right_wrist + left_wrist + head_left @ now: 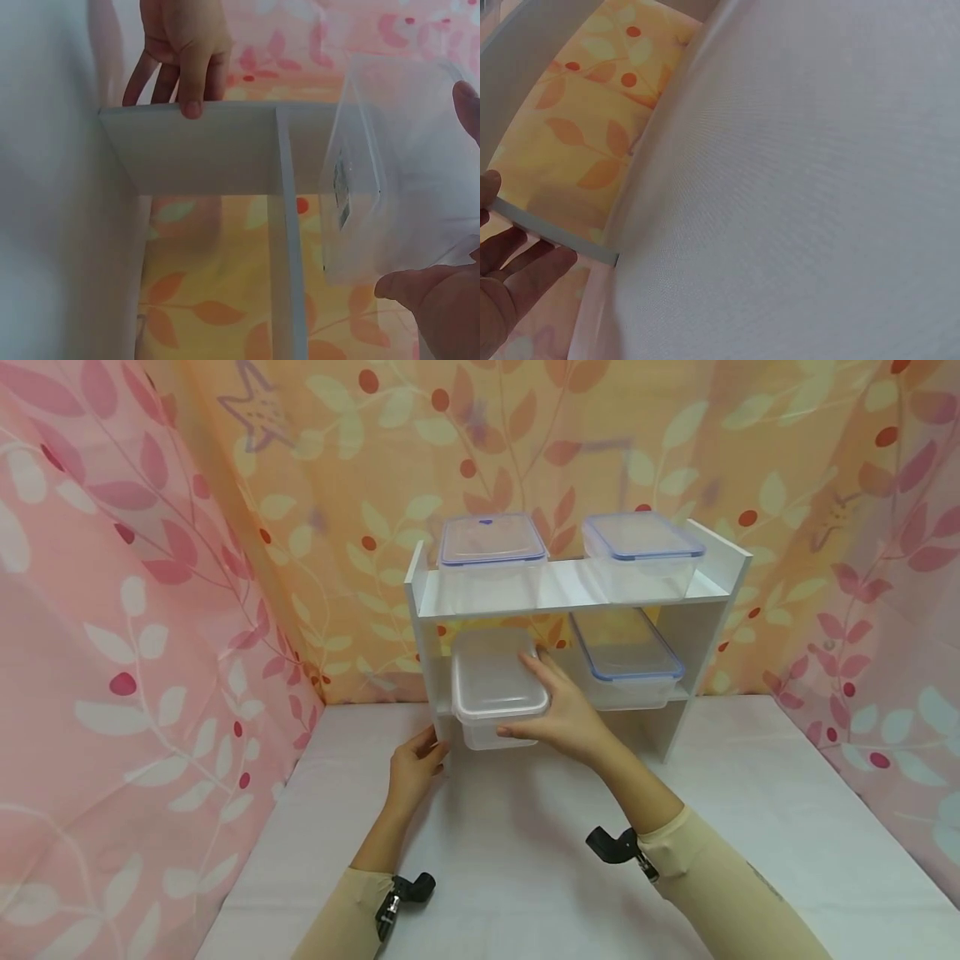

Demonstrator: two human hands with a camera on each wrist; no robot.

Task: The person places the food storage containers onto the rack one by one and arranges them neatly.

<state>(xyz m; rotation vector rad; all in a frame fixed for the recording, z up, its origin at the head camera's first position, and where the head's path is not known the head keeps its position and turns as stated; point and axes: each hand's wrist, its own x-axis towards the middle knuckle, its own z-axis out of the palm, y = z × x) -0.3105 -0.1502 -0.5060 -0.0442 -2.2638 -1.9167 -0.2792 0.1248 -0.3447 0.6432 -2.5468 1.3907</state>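
My right hand (570, 717) grips a clear plastic food container (497, 677) with a whitish lid, its thumb and fingers spread across the container's right side. The container is at the left of the lower level of a white two-tier shelf (567, 583), tilted and jutting past the front edge. In the right wrist view the container's base (351, 184), bearing a small label, faces the camera. Low on the left, my left hand (415, 768) pinches the front edge of the shelf's side panel (559, 234), thumb on one face and fingers on the other.
Two blue-rimmed clear containers, a left one (491, 539) and a right one (643, 537), stand on the top level. Another blue-rimmed container (628, 647) sits at the lower right. Below is a white-covered table (525, 860); patterned curtains (172, 635) surround it.
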